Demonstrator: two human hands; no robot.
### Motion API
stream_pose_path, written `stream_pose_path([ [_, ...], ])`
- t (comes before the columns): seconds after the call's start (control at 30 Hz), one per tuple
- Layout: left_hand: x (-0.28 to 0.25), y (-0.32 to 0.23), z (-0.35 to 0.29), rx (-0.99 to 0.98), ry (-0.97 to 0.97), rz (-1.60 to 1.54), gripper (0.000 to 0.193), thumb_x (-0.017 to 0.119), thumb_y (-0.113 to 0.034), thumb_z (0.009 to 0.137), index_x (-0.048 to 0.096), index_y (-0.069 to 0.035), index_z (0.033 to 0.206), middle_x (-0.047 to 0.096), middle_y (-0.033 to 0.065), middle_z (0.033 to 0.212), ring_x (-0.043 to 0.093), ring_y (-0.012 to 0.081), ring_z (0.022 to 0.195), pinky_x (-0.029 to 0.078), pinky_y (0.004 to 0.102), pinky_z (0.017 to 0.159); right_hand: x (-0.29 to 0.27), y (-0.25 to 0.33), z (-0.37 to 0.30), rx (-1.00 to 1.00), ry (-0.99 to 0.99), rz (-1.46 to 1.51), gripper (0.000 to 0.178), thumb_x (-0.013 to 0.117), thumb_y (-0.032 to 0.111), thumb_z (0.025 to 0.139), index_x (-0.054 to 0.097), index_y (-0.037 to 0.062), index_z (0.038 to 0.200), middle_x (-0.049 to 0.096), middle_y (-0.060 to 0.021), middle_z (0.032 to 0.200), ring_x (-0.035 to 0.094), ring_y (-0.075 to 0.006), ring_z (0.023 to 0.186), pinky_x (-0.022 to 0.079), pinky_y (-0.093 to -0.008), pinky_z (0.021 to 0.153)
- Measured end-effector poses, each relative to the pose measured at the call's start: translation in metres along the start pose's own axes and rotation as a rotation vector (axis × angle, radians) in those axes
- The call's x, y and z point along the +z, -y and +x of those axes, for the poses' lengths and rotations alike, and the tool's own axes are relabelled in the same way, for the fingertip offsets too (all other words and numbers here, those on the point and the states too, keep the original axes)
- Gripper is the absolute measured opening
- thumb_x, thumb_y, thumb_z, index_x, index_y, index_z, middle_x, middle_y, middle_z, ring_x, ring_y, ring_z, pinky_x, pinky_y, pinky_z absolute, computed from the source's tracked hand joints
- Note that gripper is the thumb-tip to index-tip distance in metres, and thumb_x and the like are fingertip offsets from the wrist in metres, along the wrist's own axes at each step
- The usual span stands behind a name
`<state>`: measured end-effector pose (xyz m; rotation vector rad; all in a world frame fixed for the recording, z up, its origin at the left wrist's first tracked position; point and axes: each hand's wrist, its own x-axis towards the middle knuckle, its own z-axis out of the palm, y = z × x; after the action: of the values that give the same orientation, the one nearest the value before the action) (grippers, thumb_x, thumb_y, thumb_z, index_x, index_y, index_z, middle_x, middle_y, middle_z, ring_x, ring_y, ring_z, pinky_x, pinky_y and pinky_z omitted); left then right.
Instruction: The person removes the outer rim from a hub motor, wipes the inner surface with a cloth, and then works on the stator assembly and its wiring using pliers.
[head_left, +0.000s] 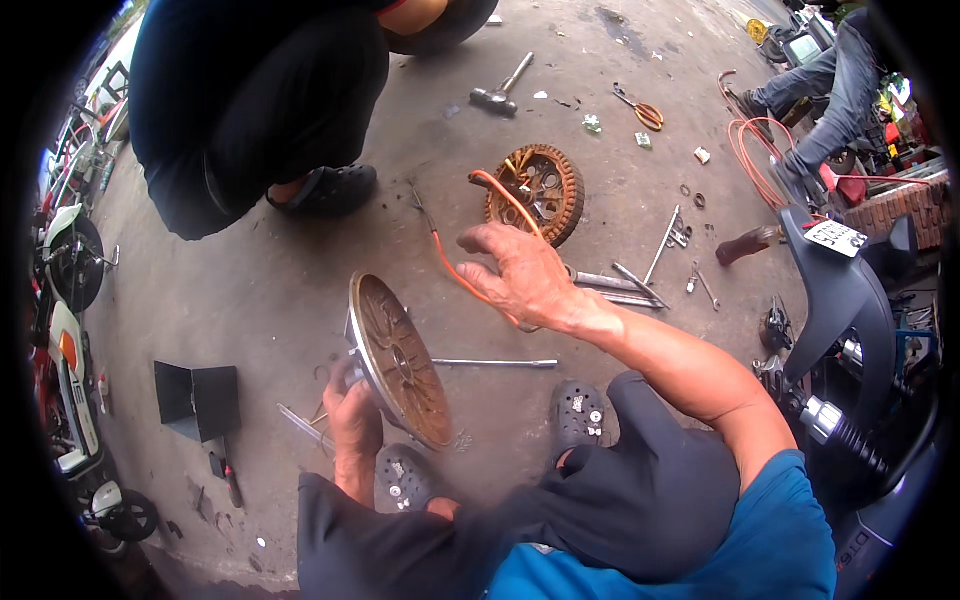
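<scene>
My left hand (356,420) grips the edge of a round metal cover (400,355), tilted upright, with brown radial ribs on its inner face. To its right my right hand (520,270) hovers over the ground, fingers apart and slightly bent. An orange cable (515,205) runs behind that hand, and its bare wire ends lie to the left of it. Just beyond lies a round motor stator (550,195) with brown, toothed windings around its rim. A long metal rod (500,363) rests on the ground behind the cover.
A person in dark clothes squats at the far left, one black clog (335,190) near the cable ends. A hammer (500,90), orange-handled scissors (645,110), and several wrenches and bars lie around. A motorcycle (845,290) stands at right; a black folded panel (195,400) lies left.
</scene>
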<state>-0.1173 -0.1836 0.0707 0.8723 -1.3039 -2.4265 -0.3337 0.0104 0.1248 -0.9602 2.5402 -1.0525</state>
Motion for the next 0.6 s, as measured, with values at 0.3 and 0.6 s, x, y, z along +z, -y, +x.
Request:
stream_pose_path([
  [0.3, -0.01, 0.025, 0.0, -0.111, 0.117, -0.09, 0.062, 0.069, -0.025, 0.083, 0.045, 0.007, 0.131, 0.061, 0.0159, 0.117, 0.063, 0.0248, 0.104, 0.053, 0.0383, 0.091, 0.004, -0.079, 0.016, 0.288, -0.338, 0.066, 0.056, 0.068, 0.032, 0.083, 0.054, 0.0005, 0.127, 0.06, -0.0213, 0.114, 0.058, -0.0333, 0.108, 0.046, -0.0398, 0.093],
  [0.6, -0.01, 0.033, 0.005, -0.181, 0.089, -0.453, 0.044, 0.064, -0.021, 0.089, 0.054, 0.004, 0.124, 0.064, 0.0131, 0.115, 0.065, 0.0233, 0.098, 0.052, 0.0366, 0.09, 0.004, -0.078, 0.018, 0.568, -0.186, 0.483, 0.024, 0.053, 0.028, 0.097, 0.057, 0.0041, 0.101, 0.056, -0.0016, 0.072, 0.055, -0.0119, 0.062, 0.048, -0.0287, 0.056],
])
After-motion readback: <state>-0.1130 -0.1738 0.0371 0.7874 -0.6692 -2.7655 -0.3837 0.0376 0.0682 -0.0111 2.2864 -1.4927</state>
